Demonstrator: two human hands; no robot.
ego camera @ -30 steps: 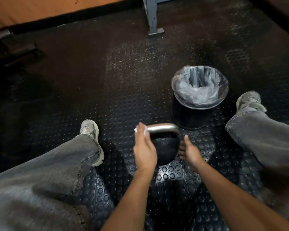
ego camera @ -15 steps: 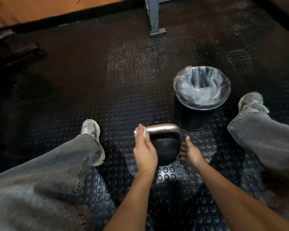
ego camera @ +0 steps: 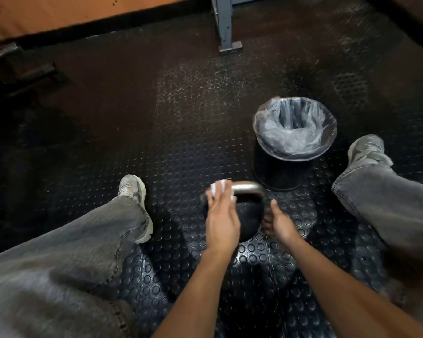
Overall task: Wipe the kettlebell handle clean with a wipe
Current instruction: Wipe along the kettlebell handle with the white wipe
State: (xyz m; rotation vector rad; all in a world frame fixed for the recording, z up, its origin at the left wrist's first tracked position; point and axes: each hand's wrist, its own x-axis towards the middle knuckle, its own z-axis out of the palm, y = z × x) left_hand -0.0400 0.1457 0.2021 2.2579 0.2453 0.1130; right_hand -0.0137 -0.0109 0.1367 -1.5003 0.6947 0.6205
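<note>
My left hand [ego camera: 221,219] sits just left of the frame's centre, back of the hand toward me, its blurred fingers curled over a white wipe [ego camera: 217,187] that they press onto the kettlebell handle [ego camera: 248,187]. My right hand [ego camera: 280,224] sits just right of centre and a touch lower, thumb pointing up, the fingers turned inward and mostly hidden, so I cannot tell how they lie. Both bare forearms run in from the bottom edge, converging toward the middle.
</note>
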